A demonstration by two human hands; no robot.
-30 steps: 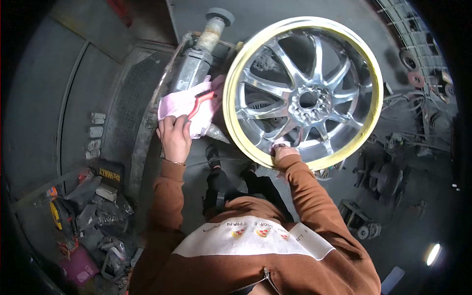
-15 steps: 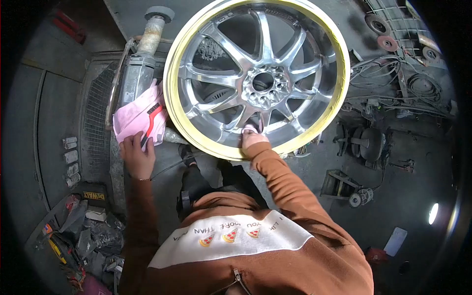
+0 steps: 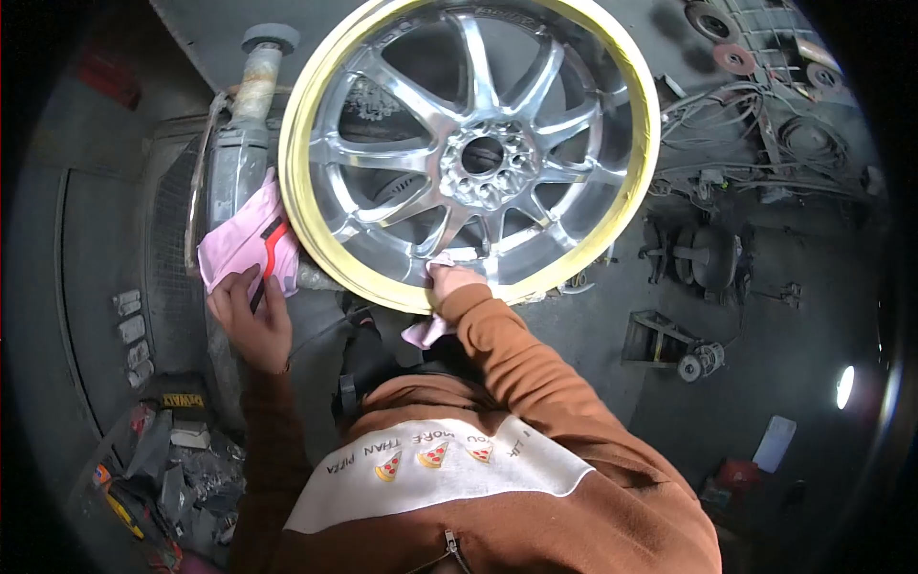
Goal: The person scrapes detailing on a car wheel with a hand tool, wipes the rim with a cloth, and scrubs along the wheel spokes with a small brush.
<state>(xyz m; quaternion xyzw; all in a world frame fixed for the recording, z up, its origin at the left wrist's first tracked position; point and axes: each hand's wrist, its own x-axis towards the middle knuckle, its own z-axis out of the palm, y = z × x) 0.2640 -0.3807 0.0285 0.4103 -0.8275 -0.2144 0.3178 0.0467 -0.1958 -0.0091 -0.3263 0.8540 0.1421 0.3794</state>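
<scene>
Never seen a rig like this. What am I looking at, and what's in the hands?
No robot here: a person's bare hands, seen from one head-worn camera looking forward and down. The right hand holds a pink rag at the near rim of a metal wheel with a yellow edge. Beside the wheel lies a pink cloth with a red brush on it; the left hand is at the brush's handle end, though its grip is unclear.
</scene>
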